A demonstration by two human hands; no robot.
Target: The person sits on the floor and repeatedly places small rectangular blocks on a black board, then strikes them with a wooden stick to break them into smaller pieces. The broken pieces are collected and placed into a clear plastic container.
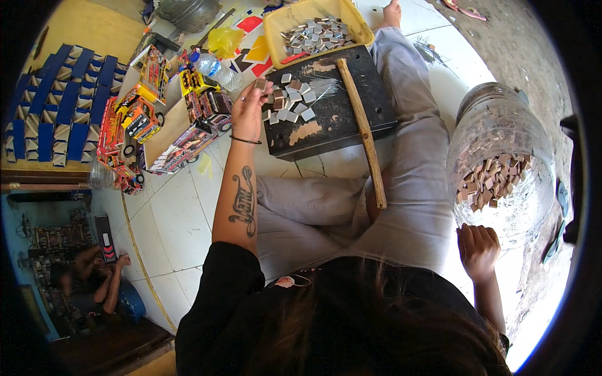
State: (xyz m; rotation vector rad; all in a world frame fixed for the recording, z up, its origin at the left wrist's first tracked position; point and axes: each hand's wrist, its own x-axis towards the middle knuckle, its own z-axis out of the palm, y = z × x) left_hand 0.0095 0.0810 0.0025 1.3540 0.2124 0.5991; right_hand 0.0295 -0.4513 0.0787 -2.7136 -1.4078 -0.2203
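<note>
My left hand [249,114] is raised by the left edge of a black box [370,94], its fingertips pinching a small brown wooden block [259,84]. Beside it on the box lie several loose small blocks [292,100], grey-faced or brown, and a bunch of thin metal pins [323,88]. A wooden stick [359,119] slants across the box's right side down onto my lap. At the right, my right hand [479,252] is a closed fist next to a clear plastic container [501,122] of brown blocks [492,182]; whatever is inside the fist is hidden.
A yellow basin [274,31] of grey-faced blocks stands behind the box. Toy trucks [188,135], a plastic bottle [213,67] and coloured sheets [257,50] lie to the left. Blue-and-wood pieces [66,100] fill a board far left. Another person [103,276] works at lower left.
</note>
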